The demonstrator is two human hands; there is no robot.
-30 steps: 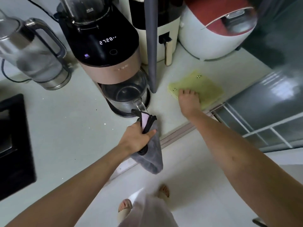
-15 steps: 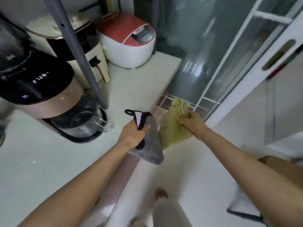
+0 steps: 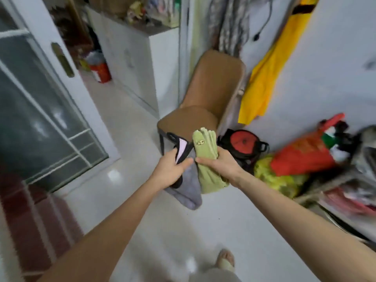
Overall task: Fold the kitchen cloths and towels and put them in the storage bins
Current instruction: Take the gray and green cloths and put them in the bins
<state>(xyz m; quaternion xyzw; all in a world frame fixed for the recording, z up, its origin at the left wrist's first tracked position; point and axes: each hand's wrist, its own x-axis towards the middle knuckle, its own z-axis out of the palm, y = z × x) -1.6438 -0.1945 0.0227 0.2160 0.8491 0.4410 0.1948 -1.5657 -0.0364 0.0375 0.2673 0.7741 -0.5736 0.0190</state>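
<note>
1. A pale glossy floor [image 3: 240, 226] runs through a cluttered room; a glass sliding door [image 3: 40, 123] with a white frame stands at the left, and a white cabinet [image 3: 142, 64] is behind it.
2. The left hand [image 3: 169, 169] is curled around a grey cloth [image 3: 188, 190] with black trim and a pink patch, thumb pressed across it; the cloth hangs below the fist, in the air over the floor.
3. The right hand [image 3: 221, 164] grips a green towel [image 3: 207, 159], bunched lengthwise, its top end sticking up above the fingers and its lower end drooping. The two cloths touch.
4. Just behind the hands stands a brown chair [image 3: 211, 92].
5. A yellow garment [image 3: 270, 66] hangs on the wall; below it sit a red and black bag [image 3: 243, 143], then a red bag [image 3: 301, 157] at the right.
</note>
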